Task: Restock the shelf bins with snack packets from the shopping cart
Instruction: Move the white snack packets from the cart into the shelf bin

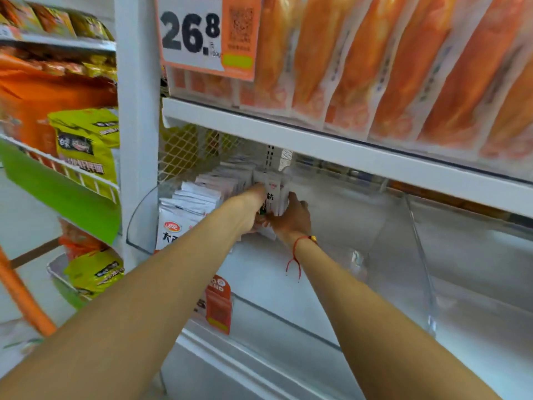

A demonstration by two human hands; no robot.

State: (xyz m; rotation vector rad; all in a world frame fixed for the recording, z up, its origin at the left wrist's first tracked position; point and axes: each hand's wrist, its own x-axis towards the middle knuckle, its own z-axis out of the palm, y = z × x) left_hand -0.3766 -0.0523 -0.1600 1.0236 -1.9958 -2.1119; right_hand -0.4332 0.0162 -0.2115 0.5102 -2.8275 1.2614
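Overhead, a white shelf (331, 151) carries a long row of orange packets (403, 73) standing on edge, with a price card (191, 33) reading 26.8 hung at its left end; a white upright post (138, 125) divides this bay from the neighbouring one, where yellow-green bags (86, 145) sit on a wire rack. Below the shelf, a clear plastic bin (144, 223) with a clear divider (415, 241) on its right side holds a row of white snack packets (199, 194) leaning back toward a white mesh panel (184, 154). Both forearms reach into the bin. Left hand (248, 212) and right hand (291, 217) meet on one bunch of white packets (272, 194) at the right end of the row, held upright between them: left hand's fingers lie along the bunch's left face, right hand's thumb and fingers curl round its right side and lower edge (exact finger placement blurred). A red string bracelet (297, 249) circles the right wrist, loose ends hanging. An orange tag (219, 304) hangs on the bin's front lip
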